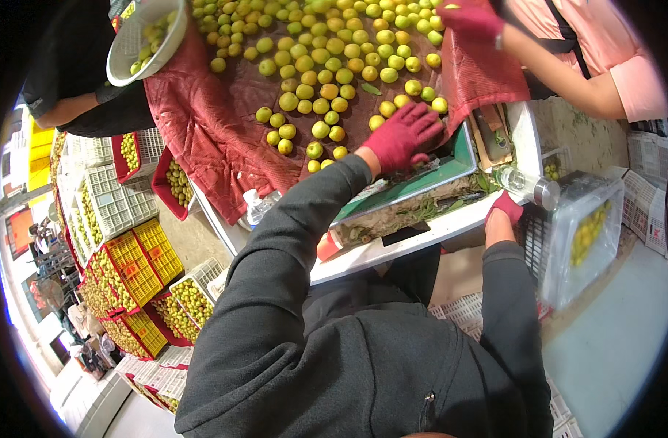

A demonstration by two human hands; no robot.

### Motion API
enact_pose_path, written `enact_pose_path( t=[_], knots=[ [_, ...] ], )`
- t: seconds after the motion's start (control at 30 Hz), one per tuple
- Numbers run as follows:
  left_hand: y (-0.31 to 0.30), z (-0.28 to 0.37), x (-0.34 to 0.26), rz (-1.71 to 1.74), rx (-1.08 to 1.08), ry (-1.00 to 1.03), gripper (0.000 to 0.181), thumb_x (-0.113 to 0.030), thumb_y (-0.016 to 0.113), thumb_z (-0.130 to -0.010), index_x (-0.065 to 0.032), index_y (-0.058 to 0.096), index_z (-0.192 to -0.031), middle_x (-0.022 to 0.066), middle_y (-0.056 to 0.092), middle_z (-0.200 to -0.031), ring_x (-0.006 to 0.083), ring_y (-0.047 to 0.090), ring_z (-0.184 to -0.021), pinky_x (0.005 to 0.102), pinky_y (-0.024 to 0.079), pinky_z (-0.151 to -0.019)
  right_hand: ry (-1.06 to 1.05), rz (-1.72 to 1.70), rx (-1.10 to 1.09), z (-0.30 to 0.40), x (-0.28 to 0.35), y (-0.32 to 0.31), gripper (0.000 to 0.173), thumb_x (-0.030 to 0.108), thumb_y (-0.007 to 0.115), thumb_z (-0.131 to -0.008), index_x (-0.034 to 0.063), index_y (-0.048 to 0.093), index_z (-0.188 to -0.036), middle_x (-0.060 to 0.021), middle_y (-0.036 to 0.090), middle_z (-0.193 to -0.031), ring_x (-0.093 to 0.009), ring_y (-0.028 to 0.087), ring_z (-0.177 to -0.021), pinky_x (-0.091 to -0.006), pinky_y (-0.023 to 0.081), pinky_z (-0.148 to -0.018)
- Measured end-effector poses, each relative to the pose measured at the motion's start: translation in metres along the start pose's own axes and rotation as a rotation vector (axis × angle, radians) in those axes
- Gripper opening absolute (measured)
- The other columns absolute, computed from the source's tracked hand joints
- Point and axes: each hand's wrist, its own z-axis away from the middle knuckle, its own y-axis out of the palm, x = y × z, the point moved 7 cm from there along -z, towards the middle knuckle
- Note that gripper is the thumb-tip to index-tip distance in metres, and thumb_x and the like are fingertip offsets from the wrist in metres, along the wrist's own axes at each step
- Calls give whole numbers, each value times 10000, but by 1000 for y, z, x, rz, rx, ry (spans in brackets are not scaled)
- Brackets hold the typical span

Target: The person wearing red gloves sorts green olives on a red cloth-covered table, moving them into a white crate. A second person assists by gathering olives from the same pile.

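Observation:
My left hand (402, 136) wears a dark red knit glove and lies palm down at the near edge of a red quilted cloth (194, 117). Its fingers are spread close to several small round yellow-green fruits (402, 101), and nothing shows in its grip. Many more of these fruits (312, 60) cover the cloth beyond, with one green leaf (371, 88) among them. My right hand (505, 210), also in a red glove, is at the white table rim (416, 241) beside a clear bottle with a silver cap (523, 185). Its fingers are mostly hidden, so its grip is unclear.
A green-lined trough (416, 191) with leaf scraps runs along the near side. A co-worker's gloved hand (472, 23) reaches over the fruit at right. Another person at left is by a white basket (147, 41). Yellow crates (142, 260) of fruit stand at left.

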Motion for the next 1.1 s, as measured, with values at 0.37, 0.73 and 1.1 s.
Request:
enact_pose_path(
  t=[0.37,0.73,1.1],
  knots=[
    [-60,-16,100,-271,-72,-203,736,-480,633,-974,-103,426,-1572,150,384,-1644,397,304,-1537,569,202,-1263,-131,-64,8,22,29,-13,546,376,854,-826,40,700,-1228,-219,749,-1166,-389,730,-1062,-494,579,-860],
    [-10,-9,36,75,-39,8,741,-435,705,-905,-66,484,-1509,147,463,-1570,396,375,-1486,543,236,-1258,-165,-7,37,14,25,-13,641,331,898,-793,36,645,-1302,-201,736,-1222,-385,722,-1076,-475,575,-885],
    [-87,93,134,-357,-127,-488,739,-465,663,-956,-106,438,-1561,169,432,-1612,416,361,-1496,559,227,-1244,-158,98,-56,1,18,-7,489,421,864,-808,25,741,-1067,-214,769,-1064,-369,752,-989,-472,600,-809]
  ],
)
